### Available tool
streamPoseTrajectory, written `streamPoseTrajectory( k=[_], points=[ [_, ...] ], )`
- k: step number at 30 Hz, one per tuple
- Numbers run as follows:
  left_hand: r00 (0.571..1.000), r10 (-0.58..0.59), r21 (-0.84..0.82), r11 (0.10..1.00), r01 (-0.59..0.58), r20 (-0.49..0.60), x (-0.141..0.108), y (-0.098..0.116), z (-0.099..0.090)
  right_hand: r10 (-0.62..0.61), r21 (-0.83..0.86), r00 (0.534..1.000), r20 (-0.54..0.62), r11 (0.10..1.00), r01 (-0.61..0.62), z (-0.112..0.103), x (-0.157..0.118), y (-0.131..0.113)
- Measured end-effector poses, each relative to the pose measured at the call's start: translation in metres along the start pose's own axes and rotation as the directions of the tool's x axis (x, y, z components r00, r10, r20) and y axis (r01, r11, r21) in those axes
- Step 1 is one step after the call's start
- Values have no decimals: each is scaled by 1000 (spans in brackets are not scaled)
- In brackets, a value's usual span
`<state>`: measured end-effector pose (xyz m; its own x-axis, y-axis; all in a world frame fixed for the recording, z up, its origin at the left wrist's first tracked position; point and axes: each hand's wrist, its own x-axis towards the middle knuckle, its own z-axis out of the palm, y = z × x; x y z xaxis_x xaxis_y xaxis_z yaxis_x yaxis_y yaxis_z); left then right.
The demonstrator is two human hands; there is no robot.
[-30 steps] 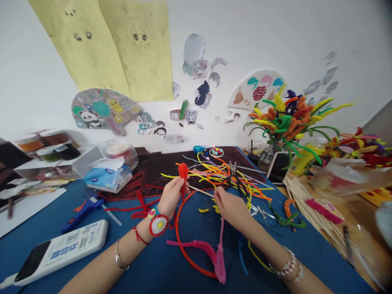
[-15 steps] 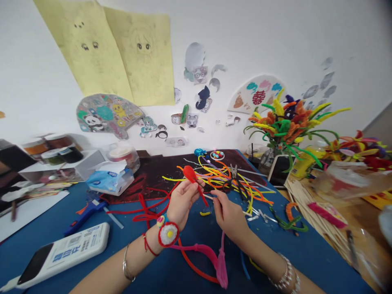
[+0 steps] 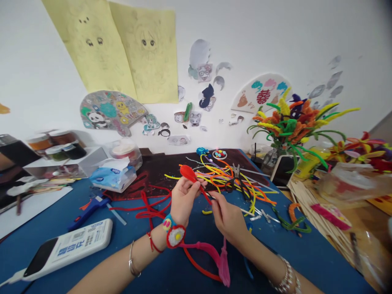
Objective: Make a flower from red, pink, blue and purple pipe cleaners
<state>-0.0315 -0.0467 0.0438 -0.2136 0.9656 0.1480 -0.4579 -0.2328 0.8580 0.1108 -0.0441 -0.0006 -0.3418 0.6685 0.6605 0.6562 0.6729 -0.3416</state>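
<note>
Blue desk [image 3: 52,218] carried many craft things. At the left lay a white handheld device [image 3: 65,249] and, just beside it, a blue hot glue gun [image 3: 88,208]. The left hand [image 3: 183,202] pinched a red pipe-cleaner loop [image 3: 188,173] at its base between the fingers [image 3: 188,190], and the long axis leaned from upper left down to lower right. Its thin red tail [image 3: 206,195] reached toward the right hand [image 3: 228,220], the nearer hand to it. Those fingers [image 3: 214,202] were pressed together just beside the tail, but what they pinched I could not tell. Further right lay dark-handled pliers [image 3: 240,185]
</note>
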Motion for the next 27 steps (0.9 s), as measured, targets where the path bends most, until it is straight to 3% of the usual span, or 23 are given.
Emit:
streamPoseTrajectory(
  k=[8,17,27],
  points=[
    [997,76,56,996,-75,-13,5,-3,0,70,6,996,54,998,-70,-5,-1,2],
    [999,-38,42,998,38,-7,3,1,0,138,50,988,71,989,-142,-3,1,-4],
    [997,-68,59,996,67,21,2,3,0,158,138,980,121,975,-174,-7,2,-7]
  ],
)
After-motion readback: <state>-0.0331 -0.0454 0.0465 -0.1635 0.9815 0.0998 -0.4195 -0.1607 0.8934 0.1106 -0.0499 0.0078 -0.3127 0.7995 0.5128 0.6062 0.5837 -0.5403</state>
